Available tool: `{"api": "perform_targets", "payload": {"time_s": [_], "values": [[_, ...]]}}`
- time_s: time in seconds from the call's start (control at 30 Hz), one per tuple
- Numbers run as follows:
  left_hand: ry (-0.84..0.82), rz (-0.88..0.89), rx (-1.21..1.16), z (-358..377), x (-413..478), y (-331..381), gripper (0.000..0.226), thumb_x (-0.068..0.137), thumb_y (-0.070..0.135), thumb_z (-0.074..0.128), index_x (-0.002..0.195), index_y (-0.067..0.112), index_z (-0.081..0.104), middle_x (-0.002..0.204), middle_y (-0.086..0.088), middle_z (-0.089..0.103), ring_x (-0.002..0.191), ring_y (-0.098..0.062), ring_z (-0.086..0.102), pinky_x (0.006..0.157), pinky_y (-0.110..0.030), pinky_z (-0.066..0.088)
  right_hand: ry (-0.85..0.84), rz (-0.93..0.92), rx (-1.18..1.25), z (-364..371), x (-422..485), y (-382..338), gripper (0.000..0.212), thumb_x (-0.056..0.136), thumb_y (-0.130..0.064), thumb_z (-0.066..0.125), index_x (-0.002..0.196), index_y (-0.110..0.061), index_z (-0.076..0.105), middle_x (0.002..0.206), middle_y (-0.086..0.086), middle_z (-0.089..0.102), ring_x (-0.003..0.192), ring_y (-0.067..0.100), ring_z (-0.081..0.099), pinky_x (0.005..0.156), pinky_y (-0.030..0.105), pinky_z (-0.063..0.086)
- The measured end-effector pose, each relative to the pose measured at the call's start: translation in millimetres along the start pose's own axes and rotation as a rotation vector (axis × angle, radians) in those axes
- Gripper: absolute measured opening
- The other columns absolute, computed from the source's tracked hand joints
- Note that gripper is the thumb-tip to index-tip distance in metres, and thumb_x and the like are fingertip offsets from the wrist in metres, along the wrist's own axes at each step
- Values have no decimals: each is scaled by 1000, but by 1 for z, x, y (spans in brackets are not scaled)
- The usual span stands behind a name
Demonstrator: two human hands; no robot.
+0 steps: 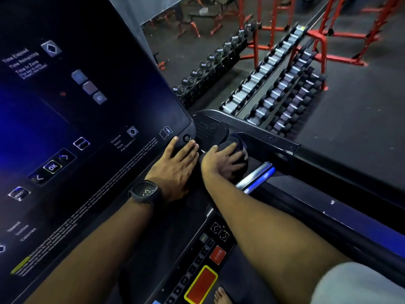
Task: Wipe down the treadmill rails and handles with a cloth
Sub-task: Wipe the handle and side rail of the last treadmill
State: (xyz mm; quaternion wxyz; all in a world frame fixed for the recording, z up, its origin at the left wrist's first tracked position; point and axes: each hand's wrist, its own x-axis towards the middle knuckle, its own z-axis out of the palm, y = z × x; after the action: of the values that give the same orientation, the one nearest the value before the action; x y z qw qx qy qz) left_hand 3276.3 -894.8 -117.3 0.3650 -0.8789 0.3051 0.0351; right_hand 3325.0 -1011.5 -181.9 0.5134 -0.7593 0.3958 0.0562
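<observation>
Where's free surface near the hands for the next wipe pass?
Free: the dotted pad beyond both hands, between console corner and side rail; the rail itself rightward. Crowded: console corner, where left hand lies flat beside right hand pressing the cloth; the button strip between the forearms.

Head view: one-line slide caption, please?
Right hand presses a dark cloth onto the treadmill handrail while the left hand rests flat on the console corner; dumbbell racks beyond.
</observation>
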Motion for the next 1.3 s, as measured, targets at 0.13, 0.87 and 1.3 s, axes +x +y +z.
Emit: {"api": "perform_targets", "payload": {"time_s": [0.13, 0.87, 1.3], "values": [[16, -15, -10, 1, -1, 0, 91, 93, 59, 38, 159, 5, 3, 167, -15, -5, 153, -31, -12, 115, -66, -13, 18, 133, 142, -5, 13, 8, 67, 104, -44, 43, 162, -26, 15, 170, 11, 4, 152, 43, 10, 122, 55, 17], [12, -2, -38, -3, -3, 0, 86, 95, 55, 35, 159, 7, 4, 167, -14, -5, 153, -31, -13, 116, -64, -13, 17, -83, -22, -14, 26, -4, 65, 103, -45, 45, 160, -36, 16, 169, -2, 5, 154, 38, 5, 114, 60, 28], [20, -6, -23, -4, -1, 0, 87, 95, 56, 36, 159, 6, 4, 167, -15, -5, 153, -31, -13, 116, -64, -15, -69, 143, 70, -10, 6, 10, 69, 106, -40, 40, 163, -26, 4, 170, 10, -5, 153, 44, 4, 121, 55, 16]]}}
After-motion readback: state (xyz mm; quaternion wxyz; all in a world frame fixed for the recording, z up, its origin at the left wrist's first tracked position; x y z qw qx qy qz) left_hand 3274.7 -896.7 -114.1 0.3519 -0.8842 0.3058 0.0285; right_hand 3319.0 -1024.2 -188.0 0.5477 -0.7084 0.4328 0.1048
